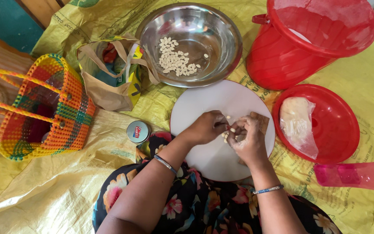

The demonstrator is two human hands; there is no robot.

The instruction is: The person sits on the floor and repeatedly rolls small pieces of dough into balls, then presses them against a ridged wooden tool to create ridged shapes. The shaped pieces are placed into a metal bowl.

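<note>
Both grips nearly closed: our left hand (208,126) and right hand (246,138) pinch small pale kernels (227,136) over white round board (204,104); steel bowl (215,65) at 12 o'clock.

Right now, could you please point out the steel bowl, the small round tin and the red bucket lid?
steel bowl (221,26): head view, bare inner wall.
small round tin (137,131): head view, top.
red bucket lid (338,125): head view, bare inside.

Red bucket (308,43), red lid (338,125), white round board (204,104), steel-grey bowl (221,39), yellow sheet (44,190), orange-green-yellow woven basket (72,117).
</note>
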